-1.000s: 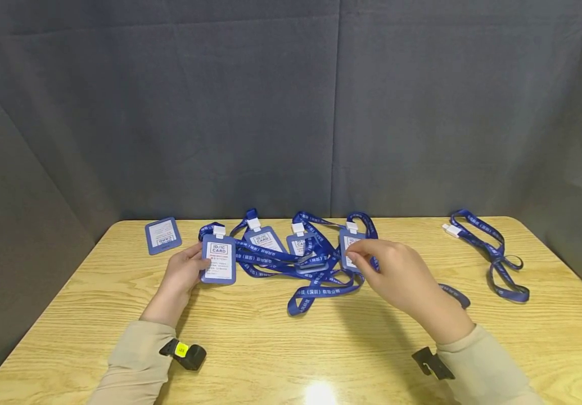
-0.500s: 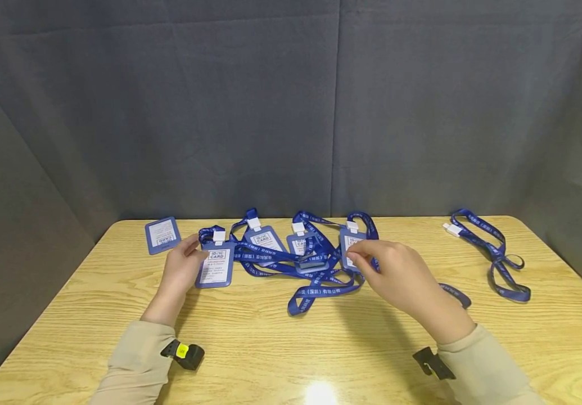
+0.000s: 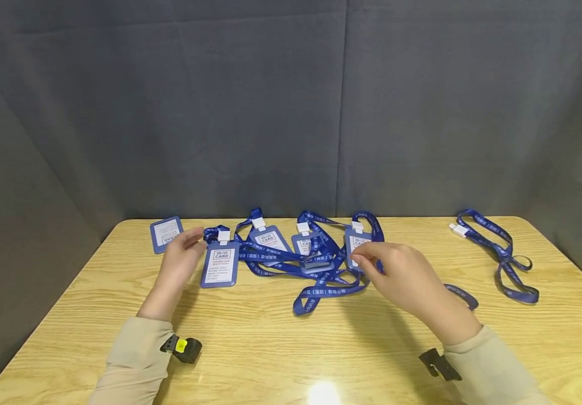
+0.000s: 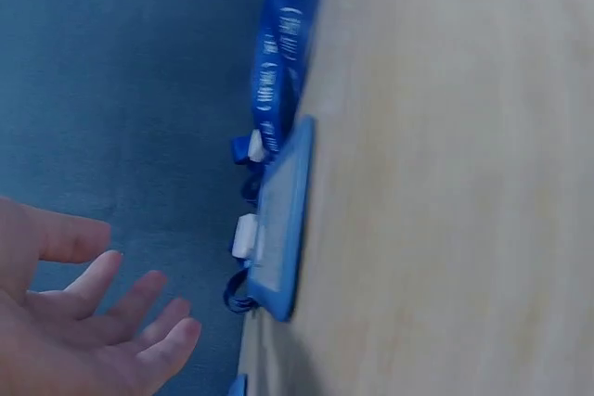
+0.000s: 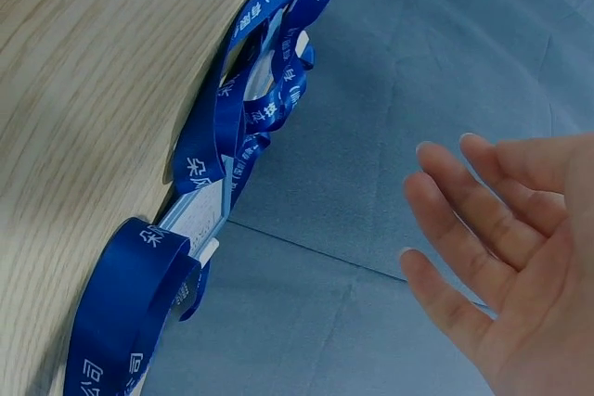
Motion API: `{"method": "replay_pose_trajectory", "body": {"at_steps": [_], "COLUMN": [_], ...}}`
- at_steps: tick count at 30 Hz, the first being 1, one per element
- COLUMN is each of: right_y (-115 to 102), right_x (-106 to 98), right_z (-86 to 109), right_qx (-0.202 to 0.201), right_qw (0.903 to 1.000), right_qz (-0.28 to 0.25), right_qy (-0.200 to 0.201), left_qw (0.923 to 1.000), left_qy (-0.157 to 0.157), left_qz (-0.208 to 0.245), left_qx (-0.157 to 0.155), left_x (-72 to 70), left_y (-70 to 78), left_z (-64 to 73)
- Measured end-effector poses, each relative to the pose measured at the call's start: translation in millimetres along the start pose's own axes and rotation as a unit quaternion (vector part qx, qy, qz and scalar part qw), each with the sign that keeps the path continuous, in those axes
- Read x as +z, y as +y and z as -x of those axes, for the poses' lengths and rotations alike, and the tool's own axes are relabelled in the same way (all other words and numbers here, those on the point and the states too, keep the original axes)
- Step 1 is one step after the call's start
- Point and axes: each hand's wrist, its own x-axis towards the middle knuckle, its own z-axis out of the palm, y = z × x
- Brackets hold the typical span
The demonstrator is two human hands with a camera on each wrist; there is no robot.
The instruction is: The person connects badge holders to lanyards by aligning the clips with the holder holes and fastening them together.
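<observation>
My left hand (image 3: pixel 181 261) is just left of a blue ID card holder (image 3: pixel 220 267) with a white clip and blue lanyard. In the left wrist view its relaxed fingers stand apart from that card holder (image 4: pixel 281 220) and hold nothing. To the right, my right hand (image 3: pixel 402 275) hovers over another card holder (image 3: pixel 355 247), covering part of it. The right wrist view shows the right hand (image 5: pixel 510 238) with loosely bent fingers and nothing in them. Between the hands lie more card holders, such as a tilted one (image 3: pixel 272 239) and one (image 3: pixel 303 244) partly under lanyard straps (image 3: pixel 328 291).
A loose card holder (image 3: pixel 166 232) without a lanyard lies at the table's back left. At the right lies a lanyard (image 3: pixel 495 247) with a white clip and no card holder. A strap loop (image 3: pixel 463 295) shows beyond my right forearm. A grey cloth (image 3: pixel 341 112) hangs behind the wooden table (image 3: pixel 270 349).
My left hand has lowered its card holder onto the table, let go of it and drawn back to the left. The right hand has stayed nearly still. The head view has shifted slightly.
</observation>
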Motion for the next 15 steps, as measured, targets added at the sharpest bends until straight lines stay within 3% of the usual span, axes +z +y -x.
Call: {"method": "replay_pose_trajectory", "body": {"at_steps": [4, 9, 12, 15], "right_y": [3, 5, 5, 5], "right_x": [1, 1, 1, 0], "right_z": [1.1, 2.1, 1.9, 1.1], "right_qx": [-0.003, -0.003, -0.003, -0.001], "right_qw": [1.0000, 1.0000, 1.0000, 1.0000], "right_qz": [0.000, 0.003, 0.004, 0.004], "right_qy": [0.000, 0.003, 0.004, 0.003], "left_qw": [0.9997, 0.9957, 0.9897, 0.9790], "left_qy": [-0.015, -0.026, -0.032, -0.037], "left_qz": [-0.006, -0.075, -0.126, -0.185], "left_qx": [0.017, 0.047, 0.059, 0.078], "left_x": [-3.2, -10.9, -18.9, -29.3], "left_y": [5.1, 8.1, 7.6, 4.5], "left_z": [-4.9, -16.6, -23.3, -31.6]}}
